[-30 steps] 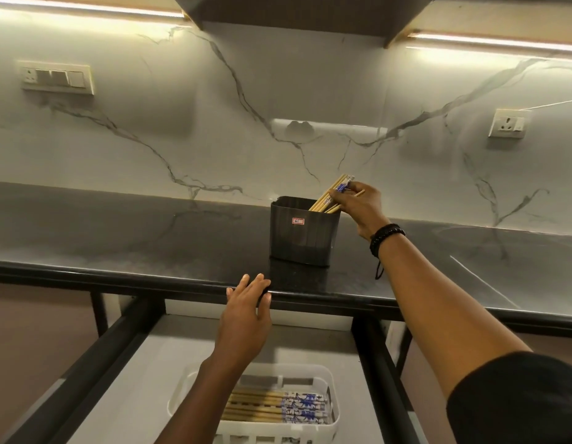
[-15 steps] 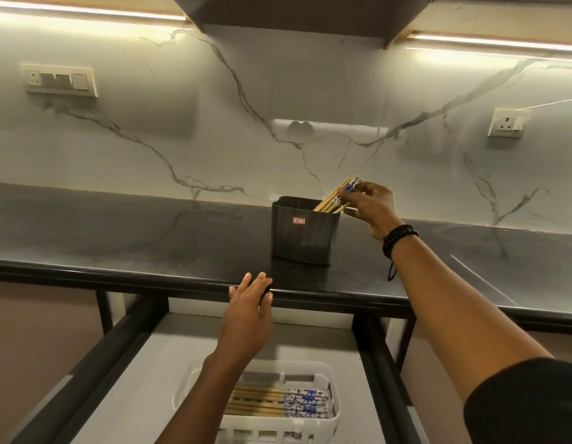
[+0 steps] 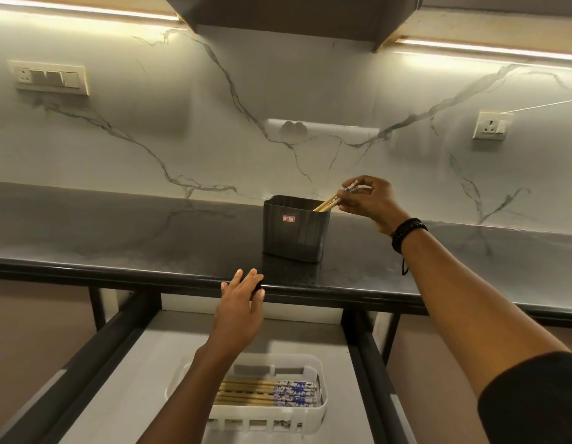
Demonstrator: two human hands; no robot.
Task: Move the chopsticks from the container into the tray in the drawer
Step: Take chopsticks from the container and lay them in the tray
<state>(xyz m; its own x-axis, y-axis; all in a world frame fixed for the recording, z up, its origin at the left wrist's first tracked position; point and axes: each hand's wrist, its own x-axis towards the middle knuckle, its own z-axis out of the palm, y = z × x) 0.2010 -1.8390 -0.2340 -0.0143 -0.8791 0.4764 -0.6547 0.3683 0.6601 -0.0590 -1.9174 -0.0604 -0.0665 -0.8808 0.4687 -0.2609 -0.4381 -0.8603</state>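
From the head camera I see my right hand reaching across the dark surface to the grey container, which stands upright near the front edge with a small red-and-white sticker on its facing wall. The thumb and fingers of that hand pinch the patterned upper ends of the chopsticks, which lean out over the container's right rim while their lower ends remain inside it. The bunch is small and partly hidden by the fingers, so it may be two or three sticks; I cannot tell exactly. A black beaded bracelet sits on that wrist.

My left hand is spread flat, fingers straight and close together, with the fingertips lying on the rounded front edge of the surface, just in front of the container.

Below the surface the drawer stands pulled out. A white slotted tray lies on its pale floor, and a row of chopsticks rests flat inside it, blue-and-white ends pointing right. My left forearm crosses over the tray's left part.

On the marble wall behind, a switch plate sits at the left and a socket at the right.
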